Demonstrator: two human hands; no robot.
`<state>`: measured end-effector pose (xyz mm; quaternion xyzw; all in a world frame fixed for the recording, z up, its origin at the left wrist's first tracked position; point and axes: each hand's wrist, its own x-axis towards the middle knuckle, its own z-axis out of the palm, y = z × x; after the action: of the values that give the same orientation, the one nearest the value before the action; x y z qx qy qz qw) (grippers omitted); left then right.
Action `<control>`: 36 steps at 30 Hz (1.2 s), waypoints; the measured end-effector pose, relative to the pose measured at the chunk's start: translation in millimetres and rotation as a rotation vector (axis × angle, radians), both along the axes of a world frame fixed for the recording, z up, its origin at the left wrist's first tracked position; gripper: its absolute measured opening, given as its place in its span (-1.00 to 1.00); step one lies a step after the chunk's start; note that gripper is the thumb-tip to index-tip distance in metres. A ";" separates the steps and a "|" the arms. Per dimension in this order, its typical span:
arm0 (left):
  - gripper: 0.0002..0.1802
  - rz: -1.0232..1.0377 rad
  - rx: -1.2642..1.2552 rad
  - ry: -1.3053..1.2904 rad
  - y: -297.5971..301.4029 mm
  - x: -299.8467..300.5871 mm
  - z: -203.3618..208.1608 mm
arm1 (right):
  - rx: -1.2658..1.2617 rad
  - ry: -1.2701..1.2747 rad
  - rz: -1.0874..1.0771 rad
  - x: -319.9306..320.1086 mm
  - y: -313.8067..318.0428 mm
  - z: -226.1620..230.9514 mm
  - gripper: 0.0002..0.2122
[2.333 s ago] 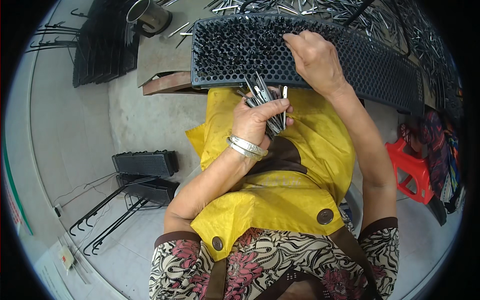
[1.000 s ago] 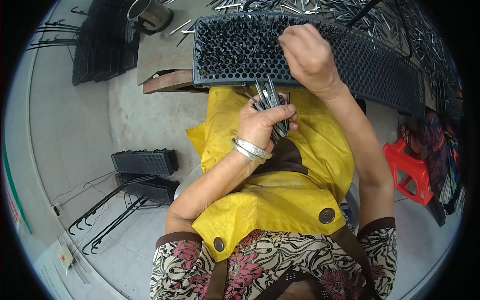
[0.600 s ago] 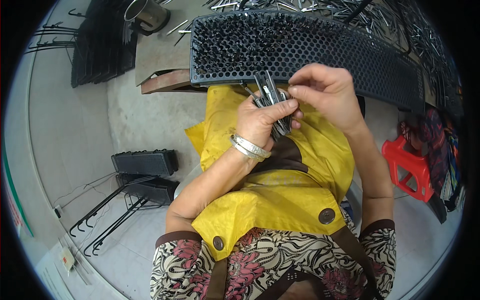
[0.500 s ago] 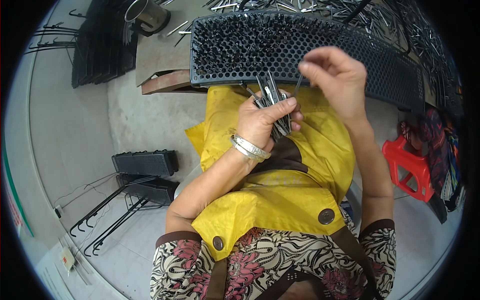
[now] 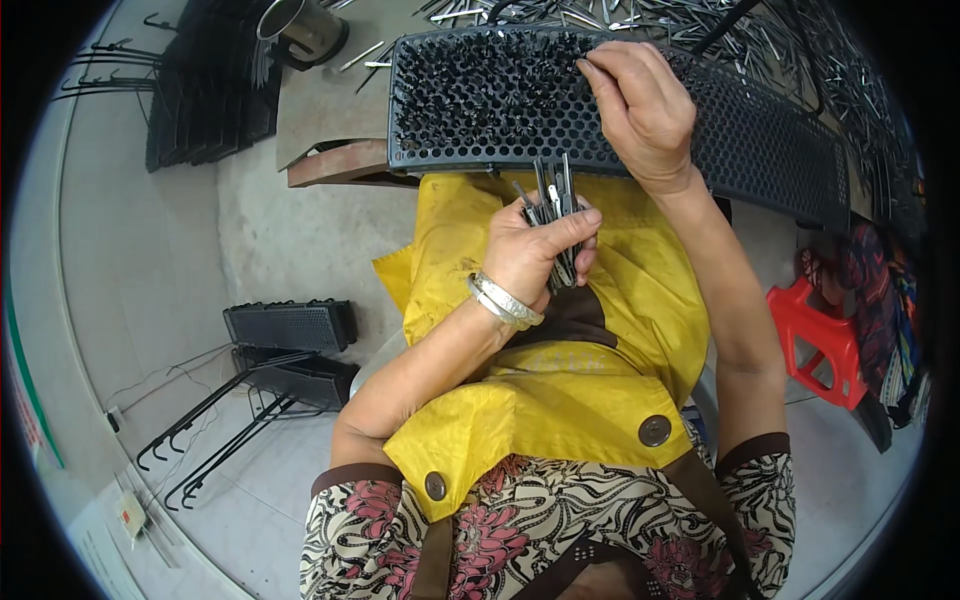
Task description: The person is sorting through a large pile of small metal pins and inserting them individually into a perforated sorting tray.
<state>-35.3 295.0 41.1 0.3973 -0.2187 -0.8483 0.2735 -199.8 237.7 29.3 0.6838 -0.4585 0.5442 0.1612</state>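
My left hand (image 5: 530, 243) is closed round a bundle of slim metal strips (image 5: 556, 200), grey and silver, their ends sticking up past my thumb. Above the bundle, my right hand (image 5: 648, 112) reaches over a long black perforated rack (image 5: 770, 150). Its thumb and fingers are pinched together near the rows of holes; whatever they hold, if anything, I cannot make out. Many dark, thin pieces (image 5: 480, 85) stand upright in the holes on the left part of the rack. A yellow apron (image 5: 640, 270) covers my lap beneath my left hand.
Loose metal strips (image 5: 860, 110) lie heaped behind and right of the rack. A metal mug (image 5: 303, 33) stands at the far left of the table. More black racks (image 5: 210, 85) are stacked at left, others (image 5: 290, 325) on the floor. A red stool (image 5: 818, 340) stands right.
My right hand has moved up and left, from beside the bundle to over the rack. The thin strip seen at its fingertips earlier no longer shows. My left hand has shifted slightly right.
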 end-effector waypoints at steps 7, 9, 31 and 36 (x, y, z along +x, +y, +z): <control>-0.84 0.003 -0.002 0.006 -0.7 -1.5 -1.7 | 0.125 0.170 0.030 0.1 3.8 -6.4 -0.86; -0.84 0.001 -0.006 0.021 -0.8 -1.0 -1.8 | 0.223 0.274 0.006 1.8 6.3 -8.2 -0.87; -0.85 -0.015 -0.027 0.106 -2.6 3.1 -5.0 | 1.117 -0.906 0.397 0.0 68.1 28.5 -0.90; -0.86 -0.013 -0.026 0.061 -2.3 5.7 -7.3 | 0.796 -0.921 0.086 -4.8 62.7 18.6 -0.89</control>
<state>-29.6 292.7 33.8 0.3660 -0.2240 -0.8589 0.2796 -204.6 300.4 47.9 0.4037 -0.6213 0.5769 -0.3438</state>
